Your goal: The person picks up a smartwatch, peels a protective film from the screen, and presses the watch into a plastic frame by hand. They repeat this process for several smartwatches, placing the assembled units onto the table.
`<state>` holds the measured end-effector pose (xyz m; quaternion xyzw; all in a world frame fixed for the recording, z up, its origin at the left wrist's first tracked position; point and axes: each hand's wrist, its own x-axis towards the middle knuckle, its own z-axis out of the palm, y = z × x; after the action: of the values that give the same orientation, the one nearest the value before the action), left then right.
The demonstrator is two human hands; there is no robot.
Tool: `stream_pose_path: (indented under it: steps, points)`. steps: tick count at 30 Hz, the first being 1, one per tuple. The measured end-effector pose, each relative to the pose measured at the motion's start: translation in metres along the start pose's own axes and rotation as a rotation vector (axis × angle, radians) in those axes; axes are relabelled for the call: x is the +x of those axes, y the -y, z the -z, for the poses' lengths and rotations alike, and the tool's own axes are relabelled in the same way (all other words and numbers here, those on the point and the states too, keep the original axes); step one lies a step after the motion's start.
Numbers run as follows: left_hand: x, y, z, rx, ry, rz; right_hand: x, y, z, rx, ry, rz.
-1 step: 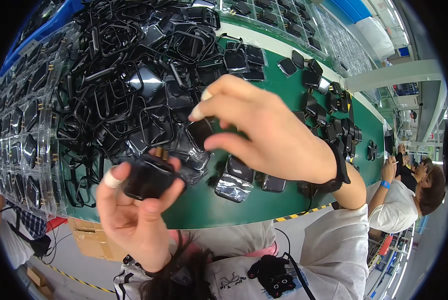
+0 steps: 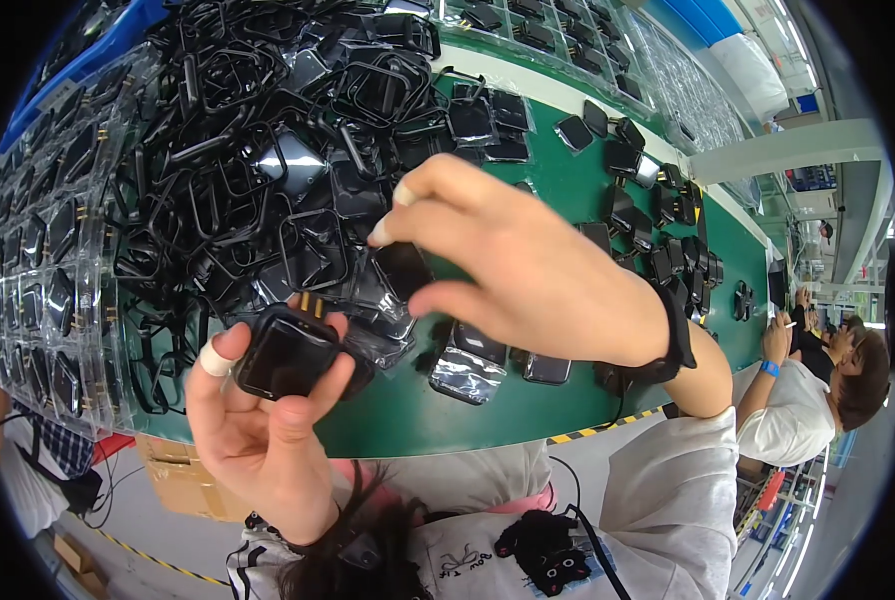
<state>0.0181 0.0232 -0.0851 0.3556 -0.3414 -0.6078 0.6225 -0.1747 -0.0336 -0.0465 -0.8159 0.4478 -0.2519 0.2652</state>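
My left hand (image 2: 258,430), a white cover on one fingertip, holds a black square watch-like case (image 2: 286,352) with its glossy face up. Gold pins (image 2: 312,305) stick out from the case's far edge. Over the near edge of the pile, my right hand (image 2: 508,255) has its thumb and fingertips at opposite sides of a thin black square panel (image 2: 403,270). It appears pinched between them, with white covers on the fingertips. Below the panel lie crumpled clear film and dark pieces (image 2: 378,335).
A heap of black frames and straps (image 2: 238,190) spreads over the left of the green table (image 2: 448,425). Clear trays (image 2: 58,240) with cases stand at far left. Wrapped squares (image 2: 468,375) lie nearby, and several black cases (image 2: 658,230) lie to the right. A co-worker (image 2: 798,400) sits at right.
My left hand has turned the case, so its gold pins and glossy face show more sharply. The right hand has shifted slightly, and the panel between its fingers is tilted a little differently.
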Motion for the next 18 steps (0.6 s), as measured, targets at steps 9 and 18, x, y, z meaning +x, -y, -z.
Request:
stream_pose_path:
  steps: [9, 18]
  points:
    - [0.006, -0.001, 0.004, 0.099, -0.005, -0.040, 0.001, -0.001, 0.000, -0.213, 0.147, 0.051]
    - [0.004, 0.001, 0.003, 0.089, 0.022, -0.041, 0.000, -0.004, 0.012, -0.012, 0.134, 0.009]
